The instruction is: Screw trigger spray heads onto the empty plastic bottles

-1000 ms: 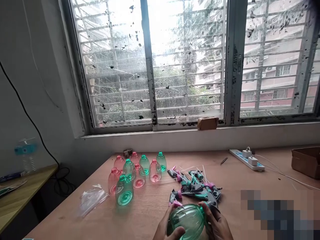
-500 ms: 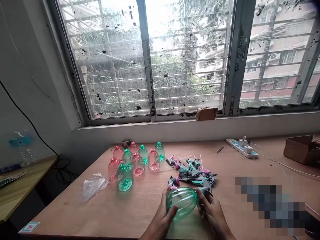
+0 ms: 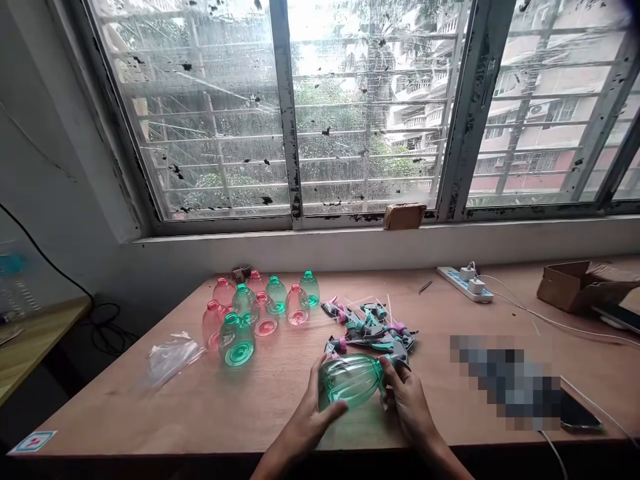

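Note:
A clear green plastic bottle [image 3: 349, 379] lies on its side over the wooden table [image 3: 270, 400], held between both my hands. My left hand [image 3: 309, 421] wraps its wide bottom end. My right hand [image 3: 407, 399] grips the neck end, where a grey spray-trigger head [image 3: 399, 362] sits. Just beyond the bottle lies a pile of grey, teal and pink trigger heads [image 3: 370, 327] with thin white tubes. To the left stand several empty green and pink bottles [image 3: 255, 310].
A crumpled clear plastic bag [image 3: 170, 355] lies at the left. A white power strip [image 3: 464, 283] with chargers and cables, a cardboard box [image 3: 575, 285] and a phone [image 3: 577, 413] are at the right. The window sill [image 3: 350, 237] runs behind the table.
The view has tilted down, so the table and my forearms show more. My hands have kept hold of the green bottle, which now lies farther from the picture's lower edge.

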Available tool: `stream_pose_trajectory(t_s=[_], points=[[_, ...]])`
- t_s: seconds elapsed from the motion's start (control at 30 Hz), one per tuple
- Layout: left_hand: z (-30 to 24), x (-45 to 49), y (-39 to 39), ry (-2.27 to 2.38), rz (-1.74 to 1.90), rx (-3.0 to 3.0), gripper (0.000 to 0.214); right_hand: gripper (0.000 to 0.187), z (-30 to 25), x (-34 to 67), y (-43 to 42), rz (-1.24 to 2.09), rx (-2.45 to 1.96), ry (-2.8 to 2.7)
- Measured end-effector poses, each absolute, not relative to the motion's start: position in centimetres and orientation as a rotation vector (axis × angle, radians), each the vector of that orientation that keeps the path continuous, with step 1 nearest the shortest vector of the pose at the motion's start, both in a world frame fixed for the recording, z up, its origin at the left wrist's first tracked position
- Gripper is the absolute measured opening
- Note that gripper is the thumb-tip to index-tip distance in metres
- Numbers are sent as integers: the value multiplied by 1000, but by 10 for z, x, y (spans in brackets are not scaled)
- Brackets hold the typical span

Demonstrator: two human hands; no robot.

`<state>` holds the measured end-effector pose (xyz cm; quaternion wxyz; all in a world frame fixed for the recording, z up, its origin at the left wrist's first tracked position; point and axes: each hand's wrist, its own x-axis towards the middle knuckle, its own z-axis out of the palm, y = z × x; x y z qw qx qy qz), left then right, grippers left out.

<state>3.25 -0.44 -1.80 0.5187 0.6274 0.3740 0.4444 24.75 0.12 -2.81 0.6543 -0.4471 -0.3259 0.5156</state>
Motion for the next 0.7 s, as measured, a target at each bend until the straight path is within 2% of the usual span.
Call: stream_pose_trajectory(t_s=[0.1,0.2,0.27,0.43,0.53,0.6,0.7], points=[[-21,28,2,934,1100,1424,73,59,-27,247,1,1176,-1007,-750],[-21,27,5,914,1069,1405,67,60,-28,247,2,1165,-1017,-751],[-20,27,4,876,1037,1424,75,61,-29,248,3,1147,-1031,-756],[-22,31,0,861,1032,1504,124,60,-31,248,4,1113,-1050,-789],[-21,31,-1,849,1018,1529,132,60,-31,248,3,1112,-1060,-819],[-18,30,-1,832,1009,1526,126,60,-31,247,3,1109,-1066,-837],[-16,27,0,852,1010,1508,96,60,-31,247,2,1102,-1075,-852]])
